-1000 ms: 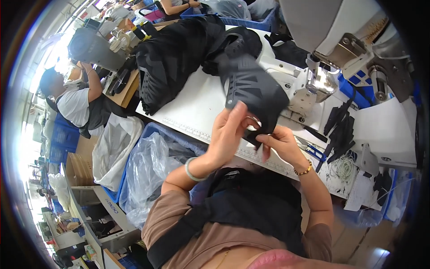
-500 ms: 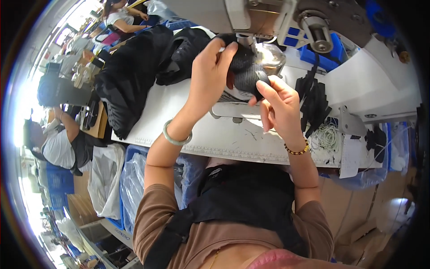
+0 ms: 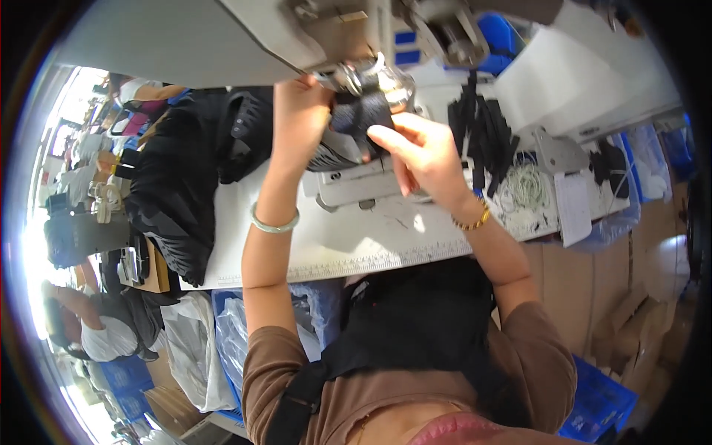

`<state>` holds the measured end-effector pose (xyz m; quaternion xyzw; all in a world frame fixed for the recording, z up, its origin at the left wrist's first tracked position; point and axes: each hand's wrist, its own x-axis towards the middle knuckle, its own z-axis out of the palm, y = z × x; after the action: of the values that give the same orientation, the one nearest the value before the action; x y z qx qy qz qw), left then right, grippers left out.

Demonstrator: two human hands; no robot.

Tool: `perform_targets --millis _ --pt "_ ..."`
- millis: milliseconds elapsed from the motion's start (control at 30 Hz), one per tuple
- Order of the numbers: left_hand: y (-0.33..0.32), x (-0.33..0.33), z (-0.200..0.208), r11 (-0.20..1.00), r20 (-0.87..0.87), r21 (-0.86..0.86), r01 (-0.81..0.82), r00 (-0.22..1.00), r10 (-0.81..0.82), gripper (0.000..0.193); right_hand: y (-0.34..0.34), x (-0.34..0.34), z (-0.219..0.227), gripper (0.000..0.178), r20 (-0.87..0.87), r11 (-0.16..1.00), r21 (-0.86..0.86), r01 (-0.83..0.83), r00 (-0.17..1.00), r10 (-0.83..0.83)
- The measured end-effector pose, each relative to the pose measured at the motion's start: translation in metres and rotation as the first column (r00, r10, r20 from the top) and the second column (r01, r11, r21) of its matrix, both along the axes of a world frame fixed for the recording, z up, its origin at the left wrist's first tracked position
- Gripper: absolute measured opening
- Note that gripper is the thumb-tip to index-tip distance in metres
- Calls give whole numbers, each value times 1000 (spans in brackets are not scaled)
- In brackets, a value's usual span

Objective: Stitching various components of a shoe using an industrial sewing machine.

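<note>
Black workpiece (image 3: 360, 113) upper centre, light grey stripes along its lower-left edge. Sewing machine head (image 3: 170, 46) pale grey, upper left. Garment pile (image 3: 174, 174) left: black, dark grey markings near its bottom. Fabric strips (image 3: 482, 130) right of centre, solid black. Thread tangle (image 3: 525, 185) off-white. Tabletop (image 3: 245, 241) white, dark ruler ticks along front edge. T-shirt (image 3: 534, 356) brown, apron (image 3: 415, 319) black. Bangle (image 3: 274, 226) pale green; bead bracelet (image 3: 475, 215) gold and dark. Crate (image 3: 597, 404) lower right, blue.

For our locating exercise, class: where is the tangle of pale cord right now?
In the head view, the tangle of pale cord lies on the white table, right of the right hand, between the black strips and a white sheet.
</note>
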<state>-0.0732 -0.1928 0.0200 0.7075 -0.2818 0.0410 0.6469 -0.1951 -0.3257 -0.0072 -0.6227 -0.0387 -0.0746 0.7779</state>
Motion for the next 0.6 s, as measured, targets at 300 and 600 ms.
perform_targets --millis 300,600 --pt "61 -47 -16 854 677 493 -166 691 -256 33 -96 -33 -42 17 189 458 -859 227 974 -126" --pt "53 -57 -39 903 900 128 -410 430 68 39 -89 -41 -53 9 160 328 -929 169 986 -54"
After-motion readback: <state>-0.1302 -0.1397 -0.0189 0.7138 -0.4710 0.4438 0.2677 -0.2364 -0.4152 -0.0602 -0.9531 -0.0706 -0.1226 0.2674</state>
